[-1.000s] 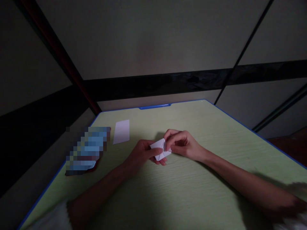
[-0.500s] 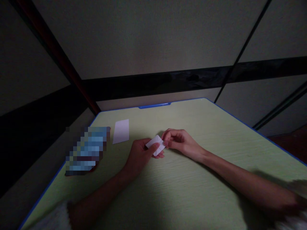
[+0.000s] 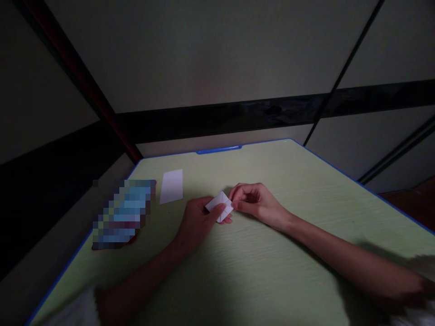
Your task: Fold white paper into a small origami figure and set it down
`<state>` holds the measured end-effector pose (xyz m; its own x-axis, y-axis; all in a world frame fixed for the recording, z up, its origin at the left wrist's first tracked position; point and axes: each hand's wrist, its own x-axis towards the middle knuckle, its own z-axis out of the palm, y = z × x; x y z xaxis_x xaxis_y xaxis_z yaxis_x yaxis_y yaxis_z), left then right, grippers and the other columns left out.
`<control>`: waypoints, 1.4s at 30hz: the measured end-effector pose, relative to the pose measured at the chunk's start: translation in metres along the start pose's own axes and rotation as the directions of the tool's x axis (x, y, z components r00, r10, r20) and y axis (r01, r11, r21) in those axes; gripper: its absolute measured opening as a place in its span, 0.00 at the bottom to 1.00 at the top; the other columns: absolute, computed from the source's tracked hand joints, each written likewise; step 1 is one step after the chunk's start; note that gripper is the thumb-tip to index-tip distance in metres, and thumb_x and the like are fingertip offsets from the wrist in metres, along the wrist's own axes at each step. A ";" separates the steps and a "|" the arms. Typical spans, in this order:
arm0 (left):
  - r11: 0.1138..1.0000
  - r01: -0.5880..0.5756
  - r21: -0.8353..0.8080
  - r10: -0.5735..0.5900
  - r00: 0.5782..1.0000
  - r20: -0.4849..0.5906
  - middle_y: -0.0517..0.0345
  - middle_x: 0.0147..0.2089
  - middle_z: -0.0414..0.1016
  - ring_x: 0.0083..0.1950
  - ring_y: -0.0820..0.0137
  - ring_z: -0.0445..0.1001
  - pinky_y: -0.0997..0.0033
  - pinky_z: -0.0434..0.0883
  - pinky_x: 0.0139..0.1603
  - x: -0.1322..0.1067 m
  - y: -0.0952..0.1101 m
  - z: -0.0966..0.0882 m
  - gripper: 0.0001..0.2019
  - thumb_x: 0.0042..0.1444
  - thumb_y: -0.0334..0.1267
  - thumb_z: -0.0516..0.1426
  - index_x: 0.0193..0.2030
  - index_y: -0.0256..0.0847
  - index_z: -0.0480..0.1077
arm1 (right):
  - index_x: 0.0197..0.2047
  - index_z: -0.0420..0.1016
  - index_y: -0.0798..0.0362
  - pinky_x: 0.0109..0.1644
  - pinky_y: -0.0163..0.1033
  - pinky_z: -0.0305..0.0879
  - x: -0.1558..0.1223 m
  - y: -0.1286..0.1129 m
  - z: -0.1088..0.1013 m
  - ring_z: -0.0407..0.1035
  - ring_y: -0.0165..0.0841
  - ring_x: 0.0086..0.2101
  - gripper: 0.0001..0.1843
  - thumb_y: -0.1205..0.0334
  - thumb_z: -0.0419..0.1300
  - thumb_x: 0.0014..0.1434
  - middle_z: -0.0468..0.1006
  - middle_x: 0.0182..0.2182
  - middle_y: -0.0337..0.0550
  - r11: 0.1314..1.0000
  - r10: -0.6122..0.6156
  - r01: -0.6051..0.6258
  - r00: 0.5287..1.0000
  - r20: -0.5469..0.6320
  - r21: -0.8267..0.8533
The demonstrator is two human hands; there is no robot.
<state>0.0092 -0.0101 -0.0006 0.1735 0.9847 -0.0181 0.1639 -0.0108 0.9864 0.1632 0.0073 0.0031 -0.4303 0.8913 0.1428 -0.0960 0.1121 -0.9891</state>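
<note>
Where left hand [image 3: 196,221] grips, paper [image 3: 218,200] has shifted leftward.

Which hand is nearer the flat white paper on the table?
Left. The left hand is right of the flat paper, nearer the camera; the right hand is farther right, at the folded paper.

From the folded paper [image 3: 220,199], a hand could slide over bare table [image 3: 244,271] at 6 o'clock or 1 o'clock; the left hand [image 3: 195,220] is in the way at 8, the right hand [image 3: 260,203] at 3; the white card [image 3: 171,186] lies at 10, the blurry blue thing [image 3: 127,213] at 9, and the wall [image 3: 217,59] stands at 12.
</note>
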 end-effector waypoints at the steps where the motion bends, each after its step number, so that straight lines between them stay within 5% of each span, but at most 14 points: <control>1: 1.000 -0.012 0.026 0.012 1.000 -0.008 0.56 0.20 0.75 0.22 0.70 0.73 0.76 0.68 0.25 -0.001 0.000 0.000 0.09 0.46 0.37 0.55 0.23 0.33 0.71 | 0.19 0.68 0.59 0.29 0.33 0.57 0.000 0.000 0.001 0.62 0.24 0.25 0.04 0.73 0.58 0.42 0.68 0.25 0.39 1.000 0.006 -0.006 1.000 -0.006 0.005; 11: 0.904 -0.207 0.375 0.252 0.965 -0.075 0.57 0.19 0.74 0.20 0.72 0.71 0.78 0.64 0.21 -0.007 0.002 0.003 0.10 0.46 0.35 0.54 0.20 0.34 0.72 | 0.19 0.73 0.58 0.38 0.36 0.58 -0.003 0.001 0.009 0.64 0.27 0.30 0.02 0.71 0.61 0.40 0.71 0.28 0.41 0.992 0.048 -0.027 0.985 -0.167 0.127; 21: 0.998 -0.057 -0.006 0.057 0.998 -0.034 0.57 0.19 0.75 0.20 0.72 0.72 0.77 0.68 0.23 -0.002 0.004 0.002 0.07 0.43 0.36 0.56 0.22 0.33 0.71 | 0.21 0.71 0.58 0.34 0.33 0.58 -0.001 0.006 0.008 0.63 0.24 0.28 0.02 0.72 0.60 0.39 0.71 0.29 0.39 0.951 0.054 -0.007 0.988 -0.143 0.308; 29: 0.997 -0.044 0.067 0.048 0.998 -0.047 0.58 0.19 0.74 0.21 0.71 0.72 0.77 0.67 0.22 -0.004 0.003 0.004 0.09 0.44 0.38 0.56 0.22 0.33 0.70 | 0.25 0.61 0.56 0.24 0.31 0.52 -0.004 0.004 0.012 0.59 0.24 0.21 0.08 0.62 0.57 0.49 0.66 0.18 0.35 1.000 0.018 -0.018 1.000 0.010 -0.015; 35: 0.994 -0.040 0.106 0.046 0.998 -0.049 0.58 0.18 0.73 0.20 0.71 0.72 0.77 0.67 0.22 -0.005 0.006 0.006 0.08 0.44 0.36 0.56 0.21 0.34 0.70 | 0.23 0.60 0.56 0.23 0.32 0.48 -0.007 0.002 0.011 0.54 0.24 0.21 0.11 0.59 0.53 0.51 0.61 0.18 0.34 0.983 -0.021 0.014 0.999 -0.036 -0.181; 42: 0.996 -0.073 -0.045 0.078 0.989 0.127 0.60 0.16 0.71 0.18 0.75 0.68 0.77 0.64 0.21 -0.003 0.003 0.001 0.09 0.45 0.38 0.55 0.22 0.34 0.69 | 0.22 0.60 0.56 0.22 0.32 0.49 -0.006 0.006 0.009 0.58 0.25 0.18 0.14 0.55 0.58 0.48 0.64 0.15 0.34 0.990 -0.017 0.005 0.996 0.089 0.141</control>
<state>0.0102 -0.0135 0.0025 0.3078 0.9507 0.0383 0.1071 -0.0746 0.9914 0.1569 -0.0011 -0.0033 -0.5067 0.8467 0.1626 -0.2239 0.0529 -0.9732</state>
